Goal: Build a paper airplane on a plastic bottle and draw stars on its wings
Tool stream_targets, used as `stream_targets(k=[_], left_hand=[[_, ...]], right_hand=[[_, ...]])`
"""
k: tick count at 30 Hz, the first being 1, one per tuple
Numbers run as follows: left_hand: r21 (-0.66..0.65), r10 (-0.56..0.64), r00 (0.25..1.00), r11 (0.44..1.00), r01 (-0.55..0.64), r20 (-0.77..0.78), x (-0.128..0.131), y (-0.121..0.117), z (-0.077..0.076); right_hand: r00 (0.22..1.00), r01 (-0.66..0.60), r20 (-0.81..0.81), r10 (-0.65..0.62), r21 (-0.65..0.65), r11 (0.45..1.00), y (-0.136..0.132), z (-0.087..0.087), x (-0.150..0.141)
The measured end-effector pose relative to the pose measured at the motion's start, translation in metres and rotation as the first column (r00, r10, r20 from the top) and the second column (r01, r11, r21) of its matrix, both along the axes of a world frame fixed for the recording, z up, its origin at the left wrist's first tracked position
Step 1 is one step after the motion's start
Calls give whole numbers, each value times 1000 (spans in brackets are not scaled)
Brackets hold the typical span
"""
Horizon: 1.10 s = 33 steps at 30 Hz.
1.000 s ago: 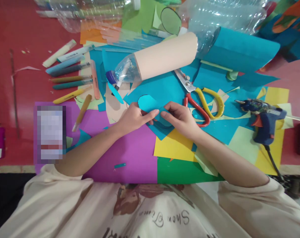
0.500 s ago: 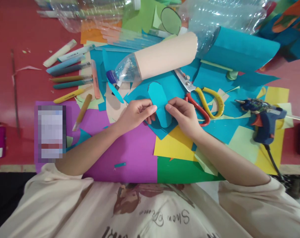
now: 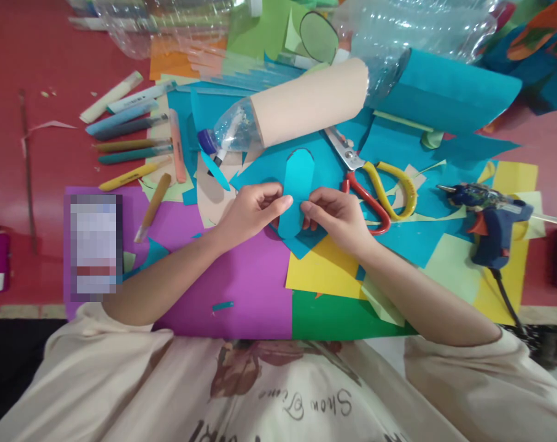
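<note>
Between my hands is a blue paper cutout [image 3: 297, 178], long with rounded ends and a crease across its middle. My left hand [image 3: 260, 209] pinches its left edge near the crease, thumb on top. On the opposite edge, my right hand [image 3: 331, 215] pinches it the same way. The cutout is held upright in view, above a larger blue paper sheet [image 3: 264, 169]. Just right of my right hand lie scissors [image 3: 368, 190] with one red and one yellow handle. Beyond the cutout, a plastic bottle wrapped in pale peach paper [image 3: 310, 104] rests on its side.
A blue glue gun [image 3: 494, 227] lies at the right with its cord toward me. Several markers [image 3: 133, 150] and a blurred phone [image 3: 94, 245] are at the left. Clear plastic bottles [image 3: 420, 31] and a blue paper-wrapped bottle [image 3: 457, 92] lie at the back.
The blue cutout has turned from slanting left to nearly upright, and its fold has opened flatter. My right hand has shifted its grip along the right edge.
</note>
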<state>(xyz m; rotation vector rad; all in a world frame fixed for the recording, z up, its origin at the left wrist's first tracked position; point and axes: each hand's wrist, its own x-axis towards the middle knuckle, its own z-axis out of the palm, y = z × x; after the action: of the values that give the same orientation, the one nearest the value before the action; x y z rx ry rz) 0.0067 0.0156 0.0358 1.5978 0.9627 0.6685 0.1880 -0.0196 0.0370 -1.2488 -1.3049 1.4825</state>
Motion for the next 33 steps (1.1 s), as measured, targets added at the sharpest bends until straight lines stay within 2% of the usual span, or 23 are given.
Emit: stream_targets(k=[4, 15, 23, 33], left_hand=[[-27, -17, 1000, 999, 16, -15, 0, 0, -3], [-90, -57, 998, 994, 55, -19, -1, 0, -2], [-21, -39, 998, 999, 38, -40, -1, 0, -1], [-82, -74, 997, 994, 73, -13, 0, 0, -5]], right_hand=[[1000, -20, 4, 20, -8, 1000, 0, 1, -1], [999, 32, -15, -32, 15, 999, 1, -2, -2], [999, 29, -32, -29, 14, 999, 1, -5, -1], [999, 40, -33, -40, 12, 999, 1, -3, -3]])
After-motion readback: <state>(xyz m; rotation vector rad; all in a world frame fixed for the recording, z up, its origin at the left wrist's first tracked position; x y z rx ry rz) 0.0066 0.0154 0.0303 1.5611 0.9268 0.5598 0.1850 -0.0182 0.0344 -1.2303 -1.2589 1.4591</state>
